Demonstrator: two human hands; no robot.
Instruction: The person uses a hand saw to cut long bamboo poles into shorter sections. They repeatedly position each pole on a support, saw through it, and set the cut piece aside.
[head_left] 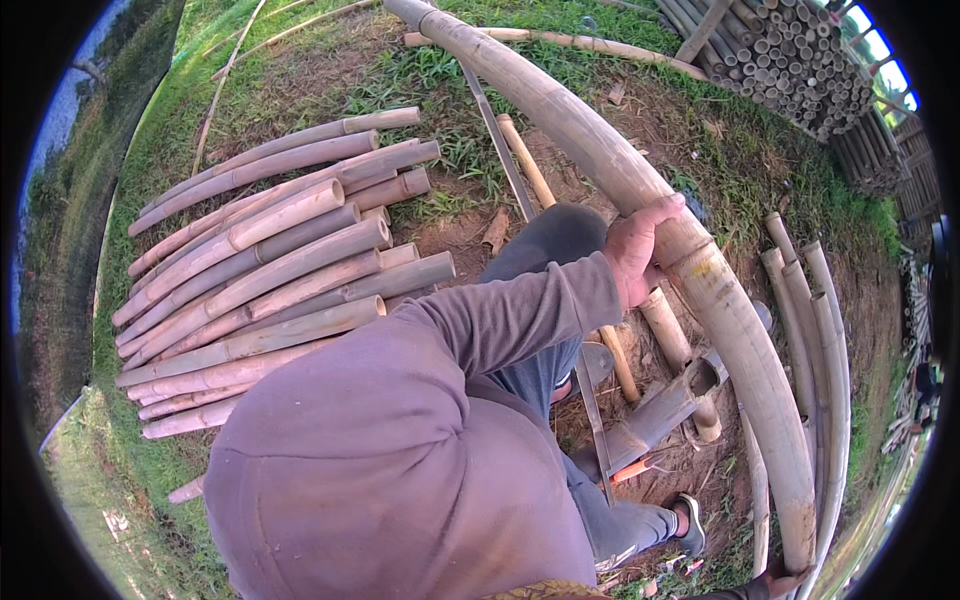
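A long, thick bamboo pole [590, 140] slants across the right half of the head view, from the top middle to the lower right. My left hand [645, 245] is wrapped round it near its middle, the thumb on top. At the pole's lower end my right hand [785, 580] grips it from below, partly cut off by the picture's edge. Under the pole lie shorter bamboo pieces, among them a hollow grey one [655, 415] and a pale one [665, 325]. A long flat strip [595, 410] runs past my legs, beside an orange-handled tool [632, 470].
Several cut bamboo lengths [250, 260] lie in a pile on the grass to the left. More slim poles [825, 330] lean together at the right. Far right stands a big stack of bamboo [800, 65]. A thin yellowish pole [527, 160] lies beyond my knee.
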